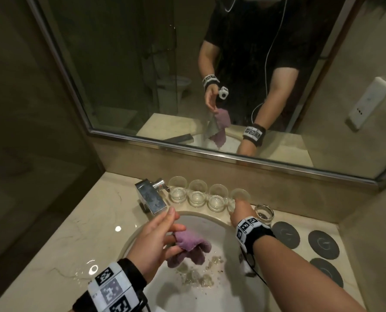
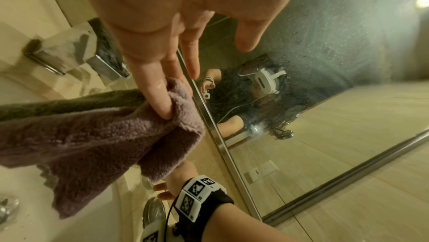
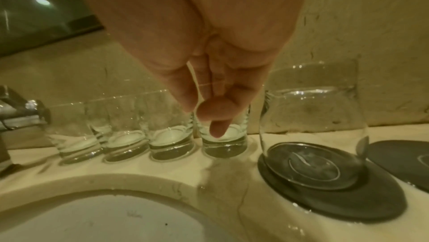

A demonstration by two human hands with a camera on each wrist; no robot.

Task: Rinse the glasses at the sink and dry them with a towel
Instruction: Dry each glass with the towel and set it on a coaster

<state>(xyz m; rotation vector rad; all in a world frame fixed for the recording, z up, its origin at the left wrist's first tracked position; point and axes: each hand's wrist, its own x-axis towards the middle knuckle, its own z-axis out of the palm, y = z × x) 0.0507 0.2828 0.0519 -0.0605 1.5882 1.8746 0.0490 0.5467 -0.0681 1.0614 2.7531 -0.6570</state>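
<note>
The right hand (image 1: 238, 209) reaches to the fourth glass (image 3: 224, 136) in the row of four upright glasses behind the sink (image 1: 212, 221). Its fingers (image 3: 218, 117) go down into the mouth of this glass and the thumb seems to stay outside the wall, so I judge it is pinching the rim to lift the glass, though the grip is not fully clear. The left hand (image 1: 156, 239) waits over the basin and pinches a purple towel (image 1: 187, 246) between the thumb and some fingers, while its other fingers are straight.

One more glass (image 3: 313, 132) stands upside down on a dark coaster (image 3: 336, 196) just beside the chosen one, probably already finished.

To do this step well, the pinch should be firm before lifting, because wet glass may slip. The lift should go straight up, since the third glass (image 3: 169, 139) stands very near on one side and the upside-down one on the other. Then the glass can go under the tap (image 1: 151, 197), and the towel should stay away from the water.
</note>
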